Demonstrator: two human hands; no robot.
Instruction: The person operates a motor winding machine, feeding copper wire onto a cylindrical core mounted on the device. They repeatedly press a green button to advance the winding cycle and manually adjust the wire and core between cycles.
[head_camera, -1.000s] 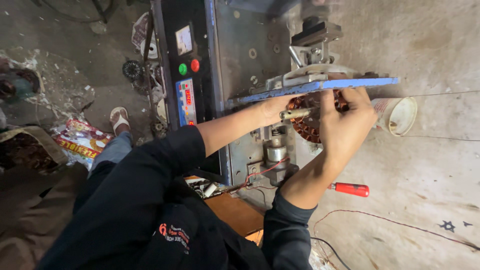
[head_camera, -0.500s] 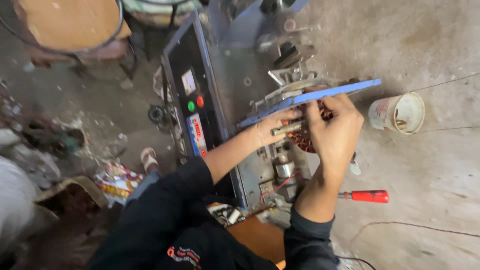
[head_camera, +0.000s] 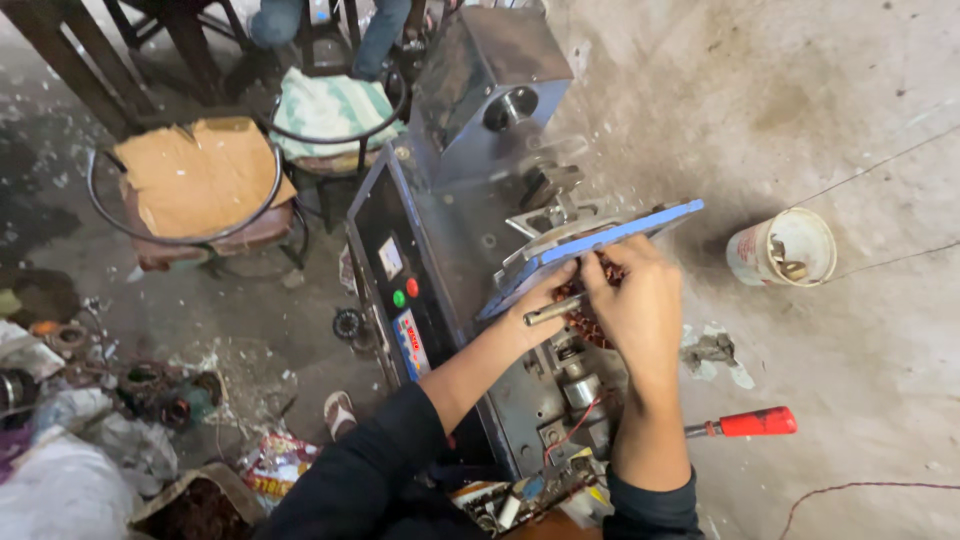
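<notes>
Copper coil (head_camera: 590, 318) between both hands' grip

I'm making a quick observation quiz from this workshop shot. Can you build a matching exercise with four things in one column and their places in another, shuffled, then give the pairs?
Things:
1. screwdriver with red handle
2. white cup
3. cardboard sheet
4. green and red buttons

Places:
A. on a round stool seat, upper left
B. on the concrete floor, right of the right forearm
C. on the machine's dark front panel
D. on the floor, right of the blue plate

Pairs: 1-B, 2-D, 3-A, 4-C
</notes>
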